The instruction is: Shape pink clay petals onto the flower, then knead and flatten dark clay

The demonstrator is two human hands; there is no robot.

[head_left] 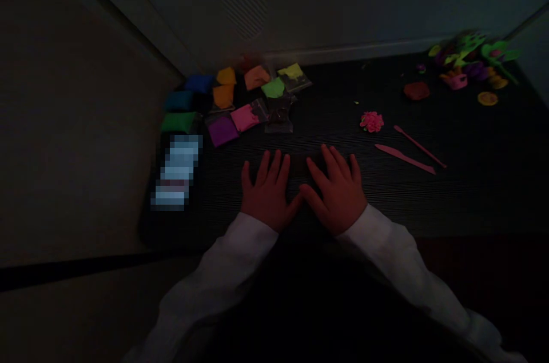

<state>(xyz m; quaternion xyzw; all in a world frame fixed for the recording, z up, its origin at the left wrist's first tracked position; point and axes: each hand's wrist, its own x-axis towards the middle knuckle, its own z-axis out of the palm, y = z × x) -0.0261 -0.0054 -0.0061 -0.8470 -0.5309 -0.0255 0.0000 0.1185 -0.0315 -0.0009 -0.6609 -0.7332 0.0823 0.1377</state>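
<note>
My left hand [266, 192] lies palm down on the dark table [317, 208], its fingers spread. Beside it my right hand [337, 188] rests flat in the same way, and the two thumbs meet or nearly meet. Neither holds anything. To the right of my right hand lie two pink modelling tools, a knife-shaped one [405, 158] and a thin stick-like one [420, 146]. Just beyond them sits a small pink clay flower cluster [372, 122] with bits of green. Past my left hand are a purple clay packet [223, 131] and a pink clay packet [245, 117].
More clay packets, including green [179, 122], blue [199, 83] and orange [223, 96], line the back left. A lit, blurred phone screen [176, 171] is at the left. Clay flowers [500, 53], a reddish lump [416, 91] and a yellow disc [488, 99] occupy the back right.
</note>
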